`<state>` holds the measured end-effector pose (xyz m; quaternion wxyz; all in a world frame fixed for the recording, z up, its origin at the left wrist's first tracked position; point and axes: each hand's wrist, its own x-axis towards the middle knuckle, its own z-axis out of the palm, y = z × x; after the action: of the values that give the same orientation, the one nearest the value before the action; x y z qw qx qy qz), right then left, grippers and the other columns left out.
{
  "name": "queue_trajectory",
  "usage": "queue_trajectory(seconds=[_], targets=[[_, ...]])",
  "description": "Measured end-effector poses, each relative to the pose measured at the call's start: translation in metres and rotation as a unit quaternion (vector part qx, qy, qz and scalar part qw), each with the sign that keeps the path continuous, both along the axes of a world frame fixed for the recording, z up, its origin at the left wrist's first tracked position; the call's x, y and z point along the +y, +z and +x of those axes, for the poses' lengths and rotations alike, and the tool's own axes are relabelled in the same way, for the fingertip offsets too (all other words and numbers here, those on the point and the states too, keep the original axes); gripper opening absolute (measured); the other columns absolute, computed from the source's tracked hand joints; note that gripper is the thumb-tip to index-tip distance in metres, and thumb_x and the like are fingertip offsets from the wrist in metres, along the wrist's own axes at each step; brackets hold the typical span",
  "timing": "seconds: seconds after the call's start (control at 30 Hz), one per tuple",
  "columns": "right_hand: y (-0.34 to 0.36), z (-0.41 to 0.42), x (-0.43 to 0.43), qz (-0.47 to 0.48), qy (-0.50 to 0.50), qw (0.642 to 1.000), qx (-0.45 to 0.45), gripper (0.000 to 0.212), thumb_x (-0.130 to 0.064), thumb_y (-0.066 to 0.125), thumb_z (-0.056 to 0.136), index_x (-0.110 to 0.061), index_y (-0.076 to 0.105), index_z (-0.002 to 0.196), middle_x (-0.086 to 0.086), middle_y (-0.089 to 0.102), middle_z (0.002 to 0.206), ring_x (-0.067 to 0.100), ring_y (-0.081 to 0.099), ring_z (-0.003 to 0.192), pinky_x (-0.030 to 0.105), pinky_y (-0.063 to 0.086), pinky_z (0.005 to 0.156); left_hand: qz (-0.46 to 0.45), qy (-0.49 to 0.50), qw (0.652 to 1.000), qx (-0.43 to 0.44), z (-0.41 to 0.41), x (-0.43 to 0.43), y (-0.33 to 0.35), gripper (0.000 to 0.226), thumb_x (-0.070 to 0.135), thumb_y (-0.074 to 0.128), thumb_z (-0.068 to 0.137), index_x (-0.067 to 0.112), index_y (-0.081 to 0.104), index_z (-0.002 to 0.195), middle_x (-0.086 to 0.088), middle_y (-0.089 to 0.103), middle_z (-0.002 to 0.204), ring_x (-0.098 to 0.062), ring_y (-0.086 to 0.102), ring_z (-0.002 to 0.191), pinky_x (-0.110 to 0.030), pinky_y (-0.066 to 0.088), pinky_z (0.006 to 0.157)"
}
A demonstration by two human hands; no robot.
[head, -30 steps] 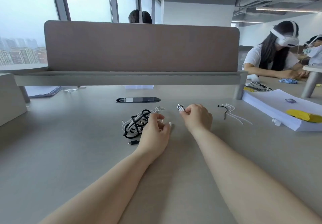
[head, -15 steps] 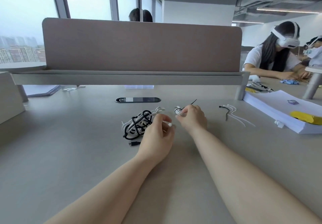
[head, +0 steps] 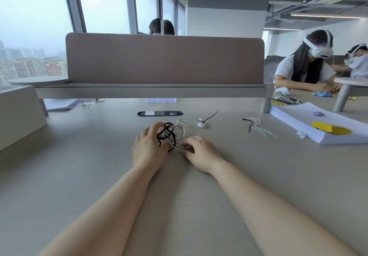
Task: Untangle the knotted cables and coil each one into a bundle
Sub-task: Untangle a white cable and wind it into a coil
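**While Both Hands Grip the Knot**

While the left hand [head: 149, 149] clasps the black-and-white cable knot [head: 166, 135] at the middle of the tabletop [head: 83, 156], the right hand [head: 200, 152] curls round its white strands. A coiled bundle [head: 201, 124] lies nearer the far edge.

The left hand [head: 148, 152] hides part of the knotted cables [head: 167, 135], so where the black and white loops cross is unclear. The right hand [head: 200, 153] curls over white loops, fingertips hidden. Both arms [head: 111, 206] are cut off below.
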<state>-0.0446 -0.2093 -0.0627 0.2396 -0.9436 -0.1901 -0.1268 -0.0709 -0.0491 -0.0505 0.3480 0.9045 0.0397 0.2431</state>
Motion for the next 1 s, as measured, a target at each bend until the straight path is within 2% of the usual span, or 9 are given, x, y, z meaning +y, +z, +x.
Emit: queue_trajectory(seconds=[0.17, 0.3, 0.37, 0.47, 0.6, 0.73, 0.83, 0.9, 1.0], targets=[[0.002, -0.013, -0.005, 0.106, -0.014, 0.994, -0.013, 0.007, -0.025, 0.061, 0.090, -0.018, 0.062, 0.090, 0.001, 0.055, 0.097, 0.022, 0.053, 0.094, 0.032, 0.043, 0.084, -0.076, -0.009, 0.997, -0.030, -0.005, 0.010, 0.000, 0.029, 0.023, 0.058, 0.093, 0.028, 0.057, 0.121, -0.003, 0.056, 0.122, -0.024, 0.053, 0.112, -0.027, 0.038, 0.087], [0.007, -0.021, -0.003, 0.235, -0.031, 0.971, 0.007, 0.012, -0.025, 0.051, 0.096, -0.022, 0.050, 0.085, -0.005, 0.064, 0.082, 0.019, 0.057, 0.082, 0.032, 0.044, 0.076, -0.097, -0.012, 0.994, -0.047, -0.007, 0.014, 0.000, 0.014, 0.027, 0.059, 0.093, 0.021, 0.063, 0.105, 0.001, 0.058, 0.107, -0.018, 0.052, 0.092, -0.023, 0.033, 0.075], [0.010, -0.024, -0.003, 0.263, -0.043, 0.964, 0.000, 0.014, -0.027, 0.049, 0.097, -0.025, 0.049, 0.083, -0.009, 0.063, 0.072, 0.016, 0.056, 0.075, 0.032, 0.044, 0.074, -0.110, -0.019, 0.992, -0.055, -0.005, 0.014, 0.000, 0.008, 0.028, 0.059, 0.094, 0.023, 0.062, 0.099, 0.004, 0.060, 0.100, -0.017, 0.052, 0.090, -0.024, 0.034, 0.073], [0.009, -0.025, -0.002, 0.246, -0.048, 0.968, -0.004, 0.018, -0.027, 0.053, 0.093, -0.032, 0.049, 0.077, -0.013, 0.059, 0.071, 0.015, 0.056, 0.075, 0.035, 0.047, 0.078, -0.173, -0.013, 0.983, -0.061, -0.004, 0.015, 0.003, 0.009, 0.030, 0.058, 0.094, 0.023, 0.061, 0.099, 0.004, 0.064, 0.096, -0.018, 0.056, 0.090, -0.025, 0.037, 0.074], [0.005, -0.024, -0.001, 0.216, -0.012, 0.972, -0.090, 0.009, -0.017, 0.059, 0.088, -0.024, 0.062, 0.093, -0.012, 0.064, 0.094, 0.015, 0.057, 0.094, 0.038, 0.045, 0.088, -0.193, -0.001, 0.979, -0.067, -0.002, 0.017, 0.004, 0.014, 0.035, 0.059, 0.093, 0.023, 0.062, 0.101, 0.002, 0.067, 0.095, -0.019, 0.062, 0.089, -0.030, 0.046, 0.078], [0.008, -0.027, 0.003, 0.214, 0.018, 0.964, -0.157, 0.014, -0.032, 0.062, 0.080, -0.021, 0.066, 0.088, -0.007, 0.065, 0.094, 0.017, 0.057, 0.094, 0.038, 0.045, 0.084, -0.204, -0.033, 0.975, -0.082, -0.005, 0.012, 0.006, 0.013, 0.034, 0.061, 0.092, 0.023, 0.066, 0.097, 0.007, 0.068, 0.086, -0.015, 0.063, 0.084, -0.027, 0.046, 0.073], [0.005, -0.025, 0.003, 0.183, 0.005, 0.973, -0.140, 0.013, -0.029, 0.071, 0.080, -0.019, 0.066, 0.087, -0.005, 0.065, 0.090, 0.019, 0.057, 0.089, 0.038, 0.046, 0.080, -0.219, -0.074, 0.968, -0.096, -0.010, 0.007, 0.010, 0.007, 0.029, 0.065, 0.089, 0.024, 0.069, 0.088, 0.009, 0.069, 0.081, -0.012, 0.062, 0.077, -0.024, 0.046, 0.069], [0.006, -0.024, 0.002, 0.173, -0.003, 0.979, -0.105, 0.012, -0.029, 0.070, 0.083, -0.018, 0.065, 0.087, -0.005, 0.066, 0.086, 0.018, 0.057, 0.083, 0.036, 0.047, 0.077, -0.246, -0.118, 0.958, -0.084, -0.014, 0.005, 0.010, 0.003, 0.028, 0.068, 0.088, 0.026, 0.067, 0.090, 0.009, 0.072, 0.086, -0.012, 0.064, 0.079, -0.026, 0.050, 0.073], [0.008, -0.024, 0.001, 0.191, -0.020, 0.979, -0.074, 0.009, -0.027, 0.065, 0.088, -0.019, 0.062, 0.087, -0.006, 0.063, 0.084, 0.017, 0.056, 0.080, 0.033, 0.046, 0.074, -0.300, -0.190, 0.934, -0.031, -0.018, 0.006, 0.009, 0.026, 0.024, 0.073, 0.084, 0.027, 0.060, 0.106, 0.009, 0.069, 0.105, -0.010, 0.066, 0.093, -0.025, 0.052, 0.082]])
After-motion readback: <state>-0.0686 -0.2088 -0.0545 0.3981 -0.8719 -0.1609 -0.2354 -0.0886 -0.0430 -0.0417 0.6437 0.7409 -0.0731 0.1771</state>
